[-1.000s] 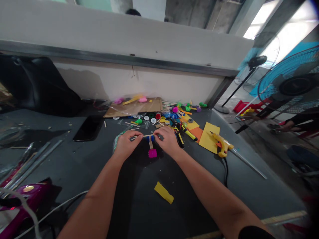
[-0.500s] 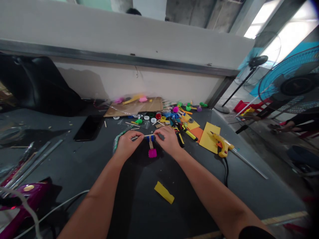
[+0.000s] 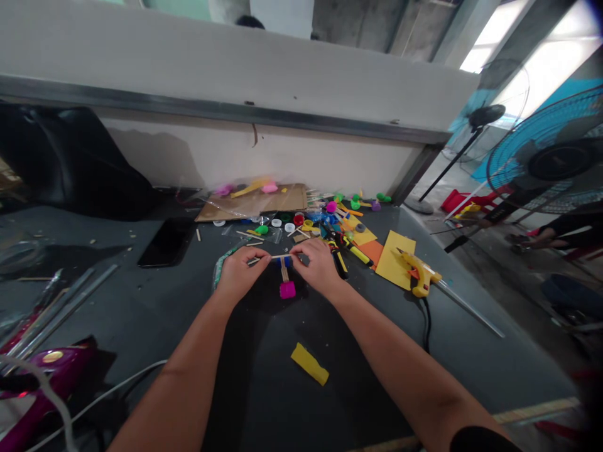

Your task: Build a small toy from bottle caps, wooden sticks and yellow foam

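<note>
Both my hands are close together over the dark tabletop, pinching a thin wooden stick (image 3: 264, 258). My left hand (image 3: 240, 273) holds its left part, and my right hand (image 3: 316, 265) grips near its right end. A blue piece (image 3: 284, 261) sits at the stick's middle between my hands. From it a short wooden stick (image 3: 284, 273) runs down to a magenta foam block (image 3: 287, 289). A green-and-silver strip (image 3: 221, 267) lies just beyond my left hand. Black-and-yellow tools (image 3: 340, 263) lie beyond my right hand.
A yellow hot glue gun (image 3: 421, 274) rests on yellow paper (image 3: 394, 258) at right. A cluttered pile of caps, sticks and cardboard (image 3: 252, 202) lines the wall. A black phone (image 3: 168, 242), a yellow foam piece (image 3: 309, 364), metal rods (image 3: 61, 307) and a fan (image 3: 551, 150) surround the table. A seated person's legs (image 3: 551, 235) show at right.
</note>
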Available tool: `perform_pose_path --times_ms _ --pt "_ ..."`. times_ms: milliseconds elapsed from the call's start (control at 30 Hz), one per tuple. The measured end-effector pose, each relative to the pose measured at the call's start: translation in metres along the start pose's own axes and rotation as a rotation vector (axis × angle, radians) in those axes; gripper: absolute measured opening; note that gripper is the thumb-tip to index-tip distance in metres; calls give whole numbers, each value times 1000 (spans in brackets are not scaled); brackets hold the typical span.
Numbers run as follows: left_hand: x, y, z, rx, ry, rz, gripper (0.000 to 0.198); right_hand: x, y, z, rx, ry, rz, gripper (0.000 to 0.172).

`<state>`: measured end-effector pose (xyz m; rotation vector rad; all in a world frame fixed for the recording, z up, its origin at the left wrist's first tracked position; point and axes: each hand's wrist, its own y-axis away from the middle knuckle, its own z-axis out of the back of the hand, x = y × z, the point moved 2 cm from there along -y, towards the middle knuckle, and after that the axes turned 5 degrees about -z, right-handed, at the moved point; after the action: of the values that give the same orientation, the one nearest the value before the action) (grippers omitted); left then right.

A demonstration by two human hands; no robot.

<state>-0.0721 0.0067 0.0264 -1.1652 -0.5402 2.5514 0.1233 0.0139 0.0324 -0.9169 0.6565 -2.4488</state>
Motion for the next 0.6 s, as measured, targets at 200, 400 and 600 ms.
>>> perform_pose_path --times_ms 200,400,600 --pt "1 0 0 9 7 -11 16 0 0 0 14 5 0 7" --pt "1 -1 0 10 35 -14 19 -1 0 -1 12 -24 14 5" --pt "2 -1 5 -13 24 79 21 -1 -1 -1 21 -56 29 5"
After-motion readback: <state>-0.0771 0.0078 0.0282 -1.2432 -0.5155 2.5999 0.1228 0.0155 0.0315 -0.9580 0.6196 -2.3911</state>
